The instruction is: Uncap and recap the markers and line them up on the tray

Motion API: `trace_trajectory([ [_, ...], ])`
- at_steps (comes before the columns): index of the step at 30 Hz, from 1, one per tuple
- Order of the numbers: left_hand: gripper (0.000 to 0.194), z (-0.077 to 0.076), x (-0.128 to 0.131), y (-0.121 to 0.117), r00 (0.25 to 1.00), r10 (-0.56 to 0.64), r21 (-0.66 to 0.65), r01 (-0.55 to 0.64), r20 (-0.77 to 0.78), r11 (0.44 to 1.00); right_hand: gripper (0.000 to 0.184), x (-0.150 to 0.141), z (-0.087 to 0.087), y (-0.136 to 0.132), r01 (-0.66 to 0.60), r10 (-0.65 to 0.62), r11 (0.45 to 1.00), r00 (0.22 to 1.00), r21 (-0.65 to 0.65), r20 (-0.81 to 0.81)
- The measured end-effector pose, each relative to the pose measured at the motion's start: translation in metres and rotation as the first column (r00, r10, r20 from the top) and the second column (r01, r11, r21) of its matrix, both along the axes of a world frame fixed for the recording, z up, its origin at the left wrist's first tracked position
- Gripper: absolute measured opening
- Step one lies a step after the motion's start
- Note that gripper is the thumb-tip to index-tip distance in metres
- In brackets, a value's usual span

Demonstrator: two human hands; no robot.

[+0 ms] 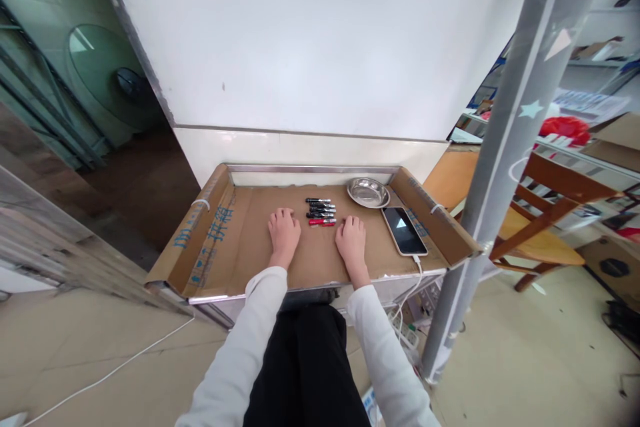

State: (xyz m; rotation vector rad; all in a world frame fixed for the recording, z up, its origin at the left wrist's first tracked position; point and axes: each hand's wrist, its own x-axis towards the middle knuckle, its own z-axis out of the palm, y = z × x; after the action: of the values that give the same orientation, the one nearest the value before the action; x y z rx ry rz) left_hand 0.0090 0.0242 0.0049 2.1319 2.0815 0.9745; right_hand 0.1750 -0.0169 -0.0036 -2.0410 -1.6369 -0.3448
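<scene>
My left hand (285, 233) rests palm down on a cardboard-lined tabletop (250, 240), holding nothing, its fingers apart. A short way to the right, my right hand (351, 241) lies the same way, also without anything in it. Between the two hands, a little beyond them, several black marker pens (320, 208) lie side by side in a stack of rows. Nearest to me in that group is a red marker pen (321, 221). Neither hand touches the pens. A round shiny metal dish (369, 193) sits at the back right of the cardboard.
A phone (405, 231) with a white charging cable (415, 290) lies right of my right hand. Raised cardboard flaps edge the left and right sides. A white panel (310, 47) stands behind the table. At the right are a grey pole (505, 167) and a wooden chair (543, 233).
</scene>
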Motion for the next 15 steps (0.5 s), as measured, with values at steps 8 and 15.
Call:
trace_trajectory([
  [8, 0.018, -0.0006, -0.0018, 0.0005, 0.997, -0.053, 0.005, 0.053, 0.061, 0.999, 0.014, -0.0020, 0.0054, 0.0012, 0.011, -0.010, 0.999, 1.000, -0.032, 0.022],
  [15, 0.019, 0.0034, -0.0002, -0.0080, 0.919, -0.394, 0.045, 0.394, 0.000, 0.918, 0.024, 0.0003, 0.0059, 0.0068, -0.063, 0.068, 0.997, 0.992, 0.049, -0.103],
])
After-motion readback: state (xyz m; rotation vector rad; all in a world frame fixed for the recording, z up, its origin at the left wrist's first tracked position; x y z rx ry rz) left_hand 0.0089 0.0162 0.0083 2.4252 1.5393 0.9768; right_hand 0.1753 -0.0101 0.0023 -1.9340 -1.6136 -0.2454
